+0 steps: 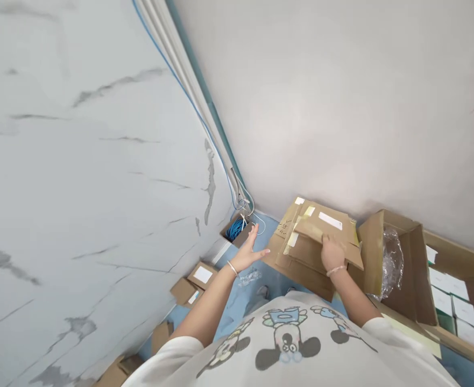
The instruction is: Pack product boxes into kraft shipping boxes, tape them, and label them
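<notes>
My right hand [333, 253] is closed on the edge of a folded cardboard piece [344, 221] with a white label and yellowed tape. This piece lies tilted over a larger flattened cardboard box [283, 244] that bears handwriting. To the left, my left hand [249, 252] holds nothing, its thumb and fingers spread. Its thumb tip is close to the left edge of the larger cardboard; whether they touch I cannot tell.
An open carton [412, 269] with clear plastic wrap [392, 263] stands at right, beside a carton of white boxes [454, 301]. A small box of blue cable [235, 228] sits in the corner. Small cartons [196, 282] line the marbled left wall [99, 188].
</notes>
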The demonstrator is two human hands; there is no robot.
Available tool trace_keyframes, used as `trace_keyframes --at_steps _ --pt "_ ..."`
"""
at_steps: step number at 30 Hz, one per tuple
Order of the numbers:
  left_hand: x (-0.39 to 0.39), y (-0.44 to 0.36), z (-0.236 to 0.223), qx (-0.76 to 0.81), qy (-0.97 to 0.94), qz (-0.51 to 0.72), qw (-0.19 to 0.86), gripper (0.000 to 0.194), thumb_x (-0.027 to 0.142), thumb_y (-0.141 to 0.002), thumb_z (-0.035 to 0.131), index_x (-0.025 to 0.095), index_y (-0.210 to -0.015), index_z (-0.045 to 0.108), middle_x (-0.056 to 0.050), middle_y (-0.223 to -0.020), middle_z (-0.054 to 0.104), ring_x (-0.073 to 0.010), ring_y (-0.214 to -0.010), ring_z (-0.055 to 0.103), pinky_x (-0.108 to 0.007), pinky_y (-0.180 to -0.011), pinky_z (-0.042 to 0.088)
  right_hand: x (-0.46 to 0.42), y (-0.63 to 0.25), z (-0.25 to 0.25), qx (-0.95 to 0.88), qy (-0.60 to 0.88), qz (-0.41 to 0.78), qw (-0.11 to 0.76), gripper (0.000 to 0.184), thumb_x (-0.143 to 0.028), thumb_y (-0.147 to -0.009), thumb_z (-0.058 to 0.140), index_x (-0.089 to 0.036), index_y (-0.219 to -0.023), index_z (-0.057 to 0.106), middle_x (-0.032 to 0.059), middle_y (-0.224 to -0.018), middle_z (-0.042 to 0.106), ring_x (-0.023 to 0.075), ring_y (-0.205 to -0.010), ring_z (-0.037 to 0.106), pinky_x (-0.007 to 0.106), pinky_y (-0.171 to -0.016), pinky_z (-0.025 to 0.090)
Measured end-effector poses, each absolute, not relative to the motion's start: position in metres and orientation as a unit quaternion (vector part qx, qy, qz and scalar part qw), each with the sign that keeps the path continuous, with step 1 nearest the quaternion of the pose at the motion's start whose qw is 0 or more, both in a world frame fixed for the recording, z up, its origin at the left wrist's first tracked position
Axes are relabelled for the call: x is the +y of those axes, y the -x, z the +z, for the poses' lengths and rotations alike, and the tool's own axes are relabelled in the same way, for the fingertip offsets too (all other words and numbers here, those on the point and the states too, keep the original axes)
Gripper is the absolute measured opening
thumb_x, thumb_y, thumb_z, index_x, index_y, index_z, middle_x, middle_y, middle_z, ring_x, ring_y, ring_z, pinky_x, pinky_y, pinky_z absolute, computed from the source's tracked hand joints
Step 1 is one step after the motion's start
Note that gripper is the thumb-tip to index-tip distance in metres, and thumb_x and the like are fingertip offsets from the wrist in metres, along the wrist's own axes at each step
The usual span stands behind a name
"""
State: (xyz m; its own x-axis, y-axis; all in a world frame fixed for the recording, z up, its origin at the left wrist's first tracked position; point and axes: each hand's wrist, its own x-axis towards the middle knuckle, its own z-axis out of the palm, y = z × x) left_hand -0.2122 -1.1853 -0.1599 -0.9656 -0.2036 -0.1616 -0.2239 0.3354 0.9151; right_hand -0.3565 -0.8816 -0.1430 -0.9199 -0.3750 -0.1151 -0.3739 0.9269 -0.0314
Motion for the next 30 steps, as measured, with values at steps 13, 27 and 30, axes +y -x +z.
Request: trace_keyframes --at_steps 13,27,30 --pt "-1.190 0.437 -0.024 0.718 -0.053 0.690 0.067 0.112 0.053 -0.069 0.088 0.018 -0.161 0.033 -0.023 -0.167 0.033 -0.0375 -0.157 0.028 -0.052 -0.125 0.031 -0.798 0.331 0.035 0.725 -0.049 -0.657 -0.202 0.050 -0.055 -0.075 0.081 -0.020 -0.108 0.070 0.0105 -0.108 0.078 0.0282 -0.099 0.072 0.044 -0.089 0.057" --pt "-0.881 0.321 0.024 0.588 -0.228 0.697 0.342 0.060 0.058 -0.071 0.085 0.019 -0.111 0.066 -0.009 -0.107 0.079 -0.0283 -0.099 0.076 -0.040 -0.085 0.063 -0.625 0.037 0.041 0.611 -0.310 -0.618 -0.387 0.053 -0.053 -0.074 0.083 -0.019 -0.112 0.069 0.0098 -0.112 0.079 0.0274 -0.101 0.075 0.043 -0.088 0.061" --pt "-0.788 0.265 0.006 0.581 -0.261 0.677 0.369 0.062 0.062 -0.068 0.086 0.019 -0.108 0.064 -0.007 -0.104 0.079 -0.0259 -0.096 0.075 -0.038 -0.084 0.062 -0.578 -0.048 0.022 0.590 -0.359 -0.600 -0.404 0.049 -0.054 -0.075 0.081 -0.018 -0.107 0.070 0.0097 -0.105 0.080 0.0274 -0.096 0.075 0.042 -0.084 0.061"
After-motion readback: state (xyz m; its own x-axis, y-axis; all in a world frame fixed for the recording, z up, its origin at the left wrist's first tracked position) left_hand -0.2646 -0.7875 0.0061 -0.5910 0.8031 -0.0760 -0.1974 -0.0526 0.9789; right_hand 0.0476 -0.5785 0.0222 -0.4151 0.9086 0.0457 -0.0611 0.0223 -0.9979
